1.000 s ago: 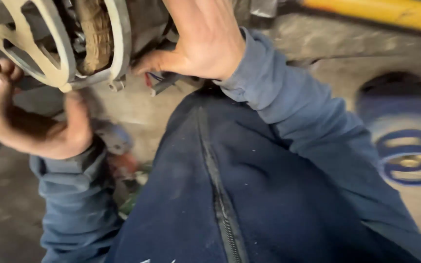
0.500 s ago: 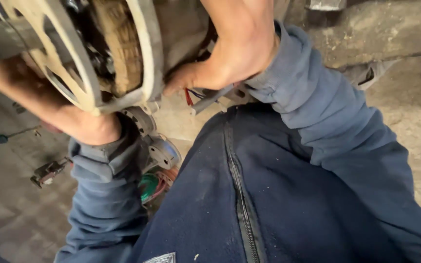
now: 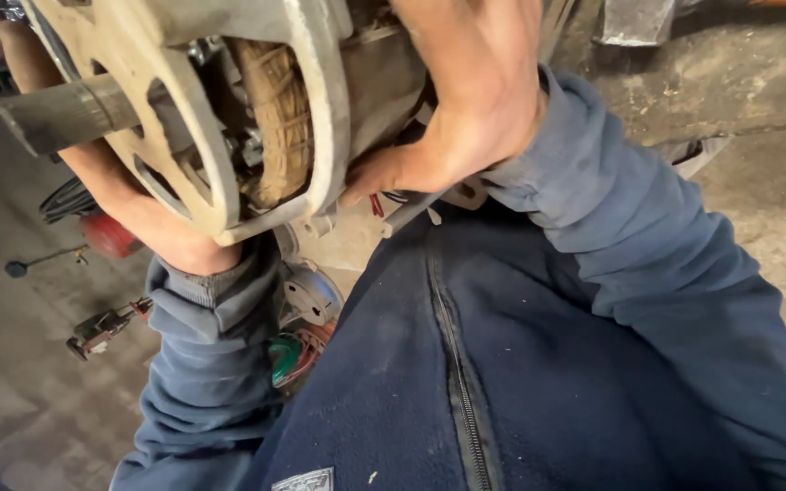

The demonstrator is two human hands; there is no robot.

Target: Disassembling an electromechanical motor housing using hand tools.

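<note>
Head view: electric motor (image 3: 256, 118) lies between both hands' grip.

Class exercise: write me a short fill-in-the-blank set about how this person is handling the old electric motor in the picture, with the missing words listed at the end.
1. The left hand supports the motor from ____.
2. The right hand grips the motor's ____ side.
3. Through the spoked end cover, tan wire ____ show.
4. The steel shaft points toward the picture's ____ edge.

Missing words: below; right; windings; left
</note>
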